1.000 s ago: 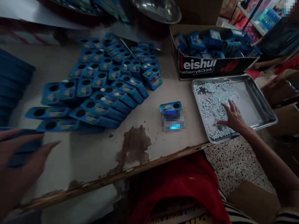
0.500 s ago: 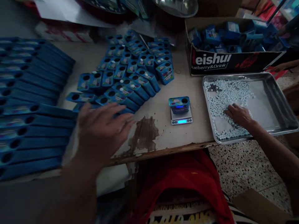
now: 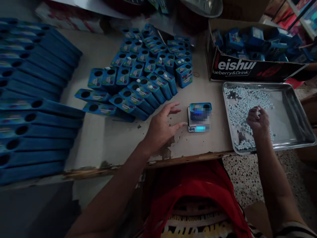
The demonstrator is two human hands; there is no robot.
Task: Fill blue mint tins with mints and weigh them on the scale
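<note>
Just left of the small scale (image 3: 192, 125), my left hand (image 3: 164, 124) is held with its fingers apart and nothing between them. On the scale stands a blue box (image 3: 195, 114) with a round dark hole in its top; the scale's display is lit. My right hand (image 3: 258, 120) is closed on small white pellets, a few showing at its fingers, above the metal tray (image 3: 292, 132). More white pellets (image 3: 241, 102) lie spread over the tray's left part.
Many blue boxes (image 3: 128, 99) stand grouped on the table (image 3: 94, 142), some with pellets on top. Rows of blue boxes (image 3: 37, 115) fill the left side. Behind the tray is a black carton (image 3: 232, 67) full of blue boxes. Part of another person shows at the right edge.
My left hand has moved right, from the grouped blue boxes to beside the scale. My right hand has lifted from the pellets with some in its fingers. The view has shifted slightly.
</note>
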